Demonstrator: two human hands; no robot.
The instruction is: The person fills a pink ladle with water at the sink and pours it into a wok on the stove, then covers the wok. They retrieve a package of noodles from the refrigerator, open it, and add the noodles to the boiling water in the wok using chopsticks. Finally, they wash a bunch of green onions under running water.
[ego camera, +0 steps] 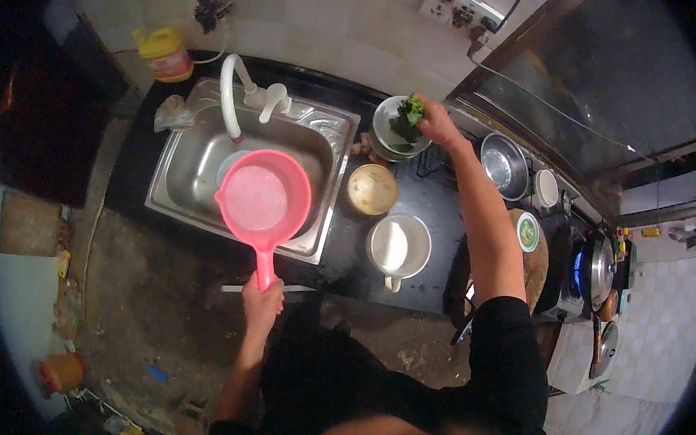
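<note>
My left hand [262, 306] grips the handle of a pink plastic water ladle [257, 196], which is held over the front of a steel sink [319, 243]. Pale liquid or a wet sheen shows inside the ladle; I cannot tell how much. Behind the counter's right part, my right hand [438, 125] pinches a bunch of leafy greens [409, 118] over a white bowl [385, 122]. The greens hang into the bowl, which seems stacked on another. A tan bowl [373, 189] and a white enamel mug [400, 247] stand in front of it.
A white faucet [233, 99] arches over the sink. At the back left stands a yellow jug [165, 55]. To the right are a metal basin [504, 166], a round wooden board [536, 266] and a lidded pan [601, 271] over a blue gas flame [578, 268].
</note>
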